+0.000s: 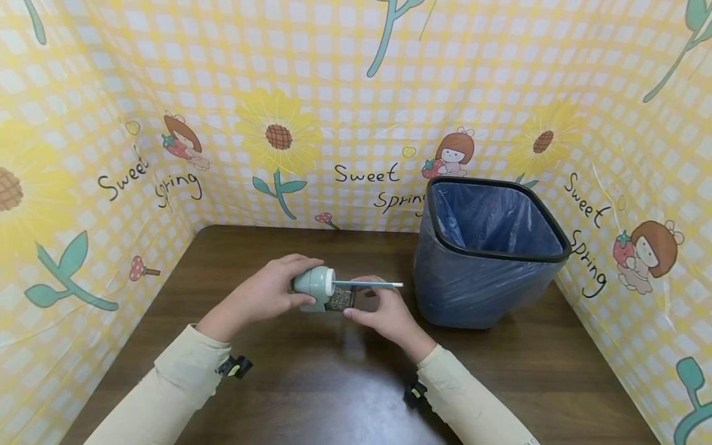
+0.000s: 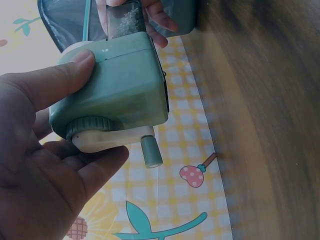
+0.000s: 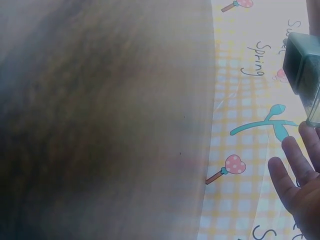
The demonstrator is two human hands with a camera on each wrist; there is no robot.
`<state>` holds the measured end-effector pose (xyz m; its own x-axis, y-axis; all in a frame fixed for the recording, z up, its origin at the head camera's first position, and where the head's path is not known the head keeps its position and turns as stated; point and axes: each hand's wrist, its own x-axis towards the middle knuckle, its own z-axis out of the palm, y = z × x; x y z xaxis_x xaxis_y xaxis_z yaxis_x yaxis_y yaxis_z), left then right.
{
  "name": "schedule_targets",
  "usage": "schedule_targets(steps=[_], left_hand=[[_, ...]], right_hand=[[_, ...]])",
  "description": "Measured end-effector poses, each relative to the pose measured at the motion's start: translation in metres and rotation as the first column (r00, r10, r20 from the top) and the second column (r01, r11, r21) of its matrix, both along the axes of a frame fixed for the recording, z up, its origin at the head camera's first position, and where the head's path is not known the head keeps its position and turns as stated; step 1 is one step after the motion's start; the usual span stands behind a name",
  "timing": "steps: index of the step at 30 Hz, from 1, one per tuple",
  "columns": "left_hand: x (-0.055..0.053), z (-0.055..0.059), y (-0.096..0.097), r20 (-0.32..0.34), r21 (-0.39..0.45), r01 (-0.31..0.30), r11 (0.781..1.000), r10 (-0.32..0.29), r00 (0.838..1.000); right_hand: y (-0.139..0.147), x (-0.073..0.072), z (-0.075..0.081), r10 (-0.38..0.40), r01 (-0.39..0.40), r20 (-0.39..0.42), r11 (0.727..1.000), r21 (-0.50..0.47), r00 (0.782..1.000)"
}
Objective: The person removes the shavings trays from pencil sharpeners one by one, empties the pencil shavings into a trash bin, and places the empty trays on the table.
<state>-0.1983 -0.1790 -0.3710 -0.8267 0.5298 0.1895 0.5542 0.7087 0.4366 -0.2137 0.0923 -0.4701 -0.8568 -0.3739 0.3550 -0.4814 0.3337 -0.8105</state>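
Hands (image 1: 275, 285) (image 1: 386, 314) on sharpener (image 1: 313, 283) before "Sweet Spring" backdrop (image 1: 356, 111)

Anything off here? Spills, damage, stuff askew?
One mild oddity: a pencil is in the sharpener while the shavings drawer is partly out on the same side, so it might get in the way. No visible spill on the table or damage; the bin stands upright.

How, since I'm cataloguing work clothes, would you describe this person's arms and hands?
Long, creased cream sleeves cover the left arm and right arm. A small black device with a yellowish patch sits at the left cuff; another dark one is at the right. The left hand and right hand are gloveless.
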Motion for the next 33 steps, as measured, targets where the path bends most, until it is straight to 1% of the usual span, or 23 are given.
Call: schedule_targets(steps=[5,15,21,29,33], left_hand=[[0.0001,-0.0002,-0.0006,0.005,0.003,-0.004,1.0,0.004,1.0],[-0.001,0.0017,-0.002,0.001,0.014,-0.003,1.0,0.003,1.0],[-0.0011,0.003,-0.0026,-0.001,0.016,-0.007,1.0,0.008,1.0],[-0.0036,0.0022,-0.0046,-0.028,0.017,-0.017,1.0,0.017,0.999],[-0.0052,0.0018,-0.005,-0.032,0.02,-0.02,1.0,0.02,0.999]], right_hand=[[0.0003,0.0005,0.0004,-0.003,0.003,0.003,1.0,-0.009,1.0],[0.0024,-0.0003,-0.0015,-0.009,0.009,-0.011,1.0,0.027,1.0],[0.0036,0.0005,-0.0014,-0.03,0.03,0.003,0.998,0.05,1.0],[0.0055,0.0033,-0.0028,-0.047,0.044,0.064,0.998,0.049,0.997],[0.0062,0.004,-0.0035,-0.039,0.036,0.054,0.999,0.04,0.998]])
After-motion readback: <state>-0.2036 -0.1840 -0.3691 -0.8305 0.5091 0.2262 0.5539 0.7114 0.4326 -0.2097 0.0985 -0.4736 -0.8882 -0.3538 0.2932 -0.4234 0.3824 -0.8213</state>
